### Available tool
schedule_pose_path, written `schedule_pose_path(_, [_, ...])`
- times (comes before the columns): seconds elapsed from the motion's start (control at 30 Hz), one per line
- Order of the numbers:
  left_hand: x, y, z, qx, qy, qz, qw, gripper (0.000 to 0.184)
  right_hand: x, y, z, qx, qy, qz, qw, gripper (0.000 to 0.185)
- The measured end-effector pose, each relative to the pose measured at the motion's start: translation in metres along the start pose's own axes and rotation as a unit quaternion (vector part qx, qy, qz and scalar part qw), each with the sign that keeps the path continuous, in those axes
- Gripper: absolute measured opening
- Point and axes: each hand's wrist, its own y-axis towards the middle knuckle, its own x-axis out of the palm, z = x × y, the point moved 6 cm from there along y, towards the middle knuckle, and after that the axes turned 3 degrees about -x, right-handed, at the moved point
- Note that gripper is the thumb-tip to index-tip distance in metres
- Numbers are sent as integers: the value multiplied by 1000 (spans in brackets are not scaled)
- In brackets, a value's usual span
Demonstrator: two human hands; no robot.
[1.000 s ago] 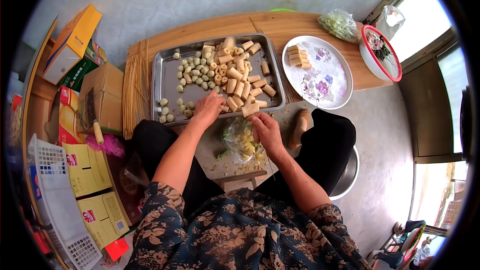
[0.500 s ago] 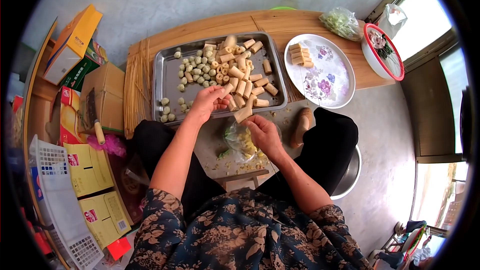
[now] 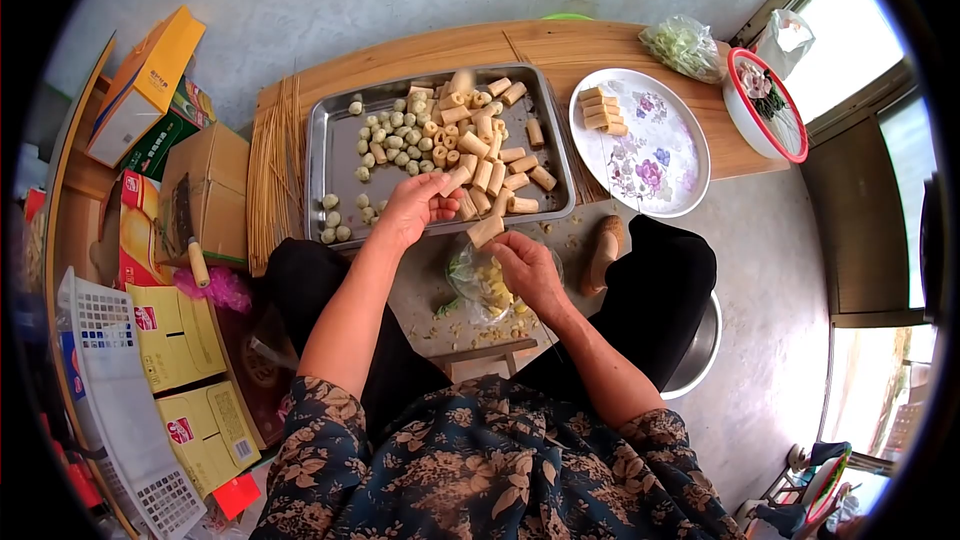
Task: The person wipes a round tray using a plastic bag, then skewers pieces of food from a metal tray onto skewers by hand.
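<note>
Between the fingertips of my left hand [image 3: 412,208] is a tan tube-shaped food piece [image 3: 456,181], over the near edge of a metal tray [image 3: 316,155]. My right hand [image 3: 530,268], lower and to the right, pinches a thin skewer, mostly hidden by the fingers. Another tan tube-shaped piece [image 3: 486,231] sits at the skewer's upper end, just in front of the tray. Many similar tan pieces [image 3: 473,144] are heaped in the tray's right half. Greenish balls [image 3: 397,130] lie loose in its left half.
Thin bamboo sticks [image 3: 275,170] lie left of the tray. A flowered white plate [image 3: 690,155] holds a small row of tan pieces [image 3: 602,110]. Further right are bagged greens [image 3: 683,48] and a red-rimmed basin [image 3: 745,115]. Cardboard boxes [image 3: 205,180] and a knife [image 3: 190,240] stand left.
</note>
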Motion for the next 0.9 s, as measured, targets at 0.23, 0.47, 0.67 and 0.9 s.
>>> schedule_pose_path(0.23, [0, 1, 0, -1, -1, 0, 1000, 20, -2, 1, 1, 1, -32, 0, 999, 15])
schedule_pose_path(0.47, [1, 0, -1, 0, 7, -9, 1000, 21, -2, 2, 3, -4, -27, 11, 1000, 15])
schedule_pose_path(0.67, [1, 0, -1, 0, 11, -13, 1000, 23, -2, 3, 6, -18, -42, 15, 999, 15])
schedule_pose_path(0.9, [4, -1, -2, -5, -6, -19, 1000, 24, -2, 1, 2, 4, -44, 8, 999, 16])
